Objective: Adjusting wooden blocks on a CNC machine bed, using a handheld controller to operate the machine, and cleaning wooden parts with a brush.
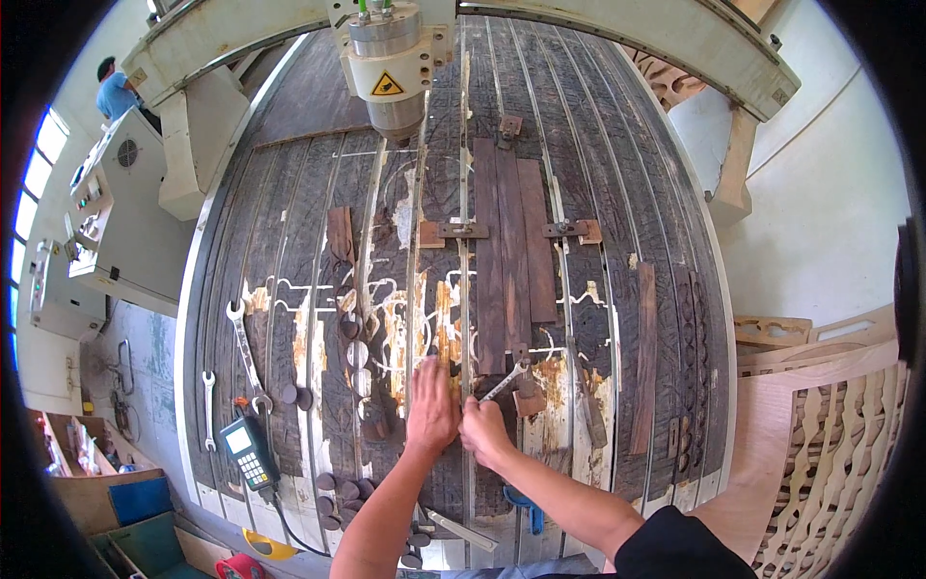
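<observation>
My right hand [485, 430] is closed around the near end of a metal wrench [503, 382]. The wrench's far end reaches a clamp by a reddish wooden block [530, 399], at the near end of several dark planks [489, 261] lying side by side. Just to the left, my left hand [433, 405] has its fingers stretched forward over the slotted machine bed [328, 434]. It holds nothing that I can see. Two more clamps grip from the sides, a left clamp [461, 231] and a right clamp [567, 230]; another clamp [507, 128] sits at the far end.
A machine spindle [386, 72] hangs from the gantry [231, 39] at the far side. Left on the bed lie a large wrench [247, 352], a smaller wrench [209, 410] and a handheld controller [248, 454]. Round dark discs [326, 507] lie nearby. A person [118, 92] stands far left.
</observation>
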Action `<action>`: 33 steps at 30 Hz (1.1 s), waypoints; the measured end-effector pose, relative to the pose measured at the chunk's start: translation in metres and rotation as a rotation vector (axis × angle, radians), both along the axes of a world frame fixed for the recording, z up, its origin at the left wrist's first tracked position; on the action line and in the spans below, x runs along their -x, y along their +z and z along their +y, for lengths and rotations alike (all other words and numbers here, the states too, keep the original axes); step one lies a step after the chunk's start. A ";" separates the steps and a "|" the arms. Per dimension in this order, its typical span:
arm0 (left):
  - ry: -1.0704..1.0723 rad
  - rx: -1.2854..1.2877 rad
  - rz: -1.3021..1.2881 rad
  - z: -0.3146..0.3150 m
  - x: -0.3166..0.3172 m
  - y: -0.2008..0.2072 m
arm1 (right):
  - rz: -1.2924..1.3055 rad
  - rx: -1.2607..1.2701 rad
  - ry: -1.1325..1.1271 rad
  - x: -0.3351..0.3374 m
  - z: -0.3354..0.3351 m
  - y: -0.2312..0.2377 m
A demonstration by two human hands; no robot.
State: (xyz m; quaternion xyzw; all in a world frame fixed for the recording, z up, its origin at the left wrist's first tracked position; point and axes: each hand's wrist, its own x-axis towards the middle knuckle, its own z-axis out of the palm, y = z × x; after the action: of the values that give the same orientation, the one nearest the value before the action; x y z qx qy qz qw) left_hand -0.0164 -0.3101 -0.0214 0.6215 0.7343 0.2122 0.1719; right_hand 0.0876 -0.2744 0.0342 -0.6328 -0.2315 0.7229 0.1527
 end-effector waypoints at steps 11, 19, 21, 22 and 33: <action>0.111 -0.025 0.117 0.004 0.000 -0.013 | 0.500 0.166 -0.419 0.015 0.012 -0.018; 0.122 -0.041 0.109 0.009 -0.004 -0.008 | 0.663 0.157 0.085 -0.049 -0.030 0.028; 0.125 -0.057 0.110 0.008 -0.003 0.003 | 0.486 -0.105 0.223 -0.081 -0.018 0.051; 0.126 -0.074 0.108 0.007 -0.003 0.005 | 0.408 -0.189 0.253 -0.098 -0.005 0.050; 0.151 -0.088 0.100 0.012 -0.007 0.008 | -0.553 -1.219 0.998 -0.159 0.177 0.009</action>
State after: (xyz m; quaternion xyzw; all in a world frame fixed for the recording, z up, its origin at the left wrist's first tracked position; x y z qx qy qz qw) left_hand -0.0095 -0.2977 -0.0138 0.5813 0.7765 0.2253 0.0913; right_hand 0.2466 -0.0969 0.0433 -0.4170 -0.8644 0.2725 0.0677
